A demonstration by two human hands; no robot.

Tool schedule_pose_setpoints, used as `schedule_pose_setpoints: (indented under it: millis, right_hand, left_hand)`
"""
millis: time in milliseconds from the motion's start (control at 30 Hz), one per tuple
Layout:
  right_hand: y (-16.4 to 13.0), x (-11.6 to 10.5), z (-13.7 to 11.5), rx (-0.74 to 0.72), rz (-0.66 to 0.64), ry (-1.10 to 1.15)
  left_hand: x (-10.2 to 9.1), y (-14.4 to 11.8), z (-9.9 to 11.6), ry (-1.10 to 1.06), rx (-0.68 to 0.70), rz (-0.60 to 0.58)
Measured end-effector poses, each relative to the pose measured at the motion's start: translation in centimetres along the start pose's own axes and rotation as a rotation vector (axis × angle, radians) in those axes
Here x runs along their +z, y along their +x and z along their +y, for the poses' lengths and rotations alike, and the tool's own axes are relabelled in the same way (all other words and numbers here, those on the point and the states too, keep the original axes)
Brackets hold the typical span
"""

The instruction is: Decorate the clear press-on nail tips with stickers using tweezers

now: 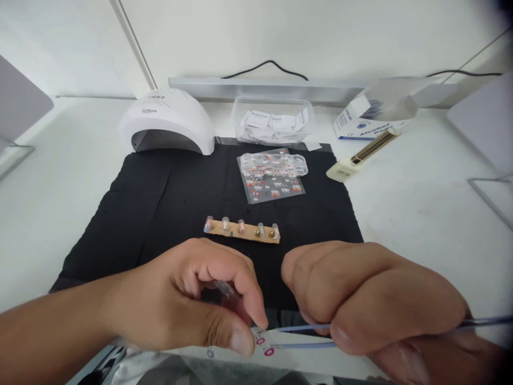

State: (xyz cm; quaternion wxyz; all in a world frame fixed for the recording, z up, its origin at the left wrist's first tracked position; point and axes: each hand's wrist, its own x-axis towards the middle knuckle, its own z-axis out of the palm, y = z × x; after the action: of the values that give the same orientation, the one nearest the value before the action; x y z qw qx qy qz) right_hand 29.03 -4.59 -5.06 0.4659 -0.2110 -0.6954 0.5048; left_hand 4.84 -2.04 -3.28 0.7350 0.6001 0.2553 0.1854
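Near the bottom edge, my left hand (188, 299) pinches a clear sticker sheet (268, 351) with small pink and purple ring shapes between thumb and index finger. A bit of clear plastic (224, 287) shows inside its curled fingers. My right hand (372, 294) is closed around tweezers (308, 345) with bluish arms. Their tips point left and meet the sheet by the pink shapes; whether they grip one I cannot tell. Beyond my hands lies a cardboard strip (248, 233) bearing several small pieces that look like false nails, some with gold decoration.
A black mat (180, 203) covers the white table. Behind it stand a white nail lamp (172, 115), a clear tub (236, 120) of alcohol pads and an alcohol pad box (352, 125). A patterned sticker sheet (266, 195) lies under a clear case (298, 164); a gold-capped polish bottle (342, 170) is right.
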Motion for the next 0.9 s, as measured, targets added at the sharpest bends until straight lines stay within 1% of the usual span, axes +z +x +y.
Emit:
schedule_pose_setpoints:
  millis: [167, 300, 333, 467, 600, 733, 900]
  right_hand:
    - [0.55, -0.32, -0.04, 0.001, -0.056, 0.018]
    - [0.98, -0.32, -0.06, -0.047, -0.045, 0.034]
    - [1.03, -0.29, -0.08, -0.022, -0.075, 0.022]
    - [0.87, -0.22, -0.15, -0.014, -0.036, 0.020]
    - [0.28, -0.28, 0.22, -0.013, -0.063, 0.052]
    - [0.08, -0.18, 0.60, -0.021, -0.057, 0.134]
    - [0.28, -0.06, 0.17, 0.009, -0.055, 0.066]
  left_hand:
    - [0.05, 0.05, -0.15, -0.028, -0.024, 0.012]
    - [0.17, 0.00, -0.28, -0.049, -0.048, 0.020]
    - [0.21, -0.03, -0.30, -0.055, -0.050, 0.023]
    - [0.28, -0.16, -0.40, -0.090, -0.073, 0.031]
    - [0.36, -0.10, -0.48, -0.126, -0.078, 0.046]
    - [0.48, 0.18, -0.38, -0.111, -0.059, 0.070]
    - [0.50, 0.25, -0.22, 0.006, -0.050, 0.078]
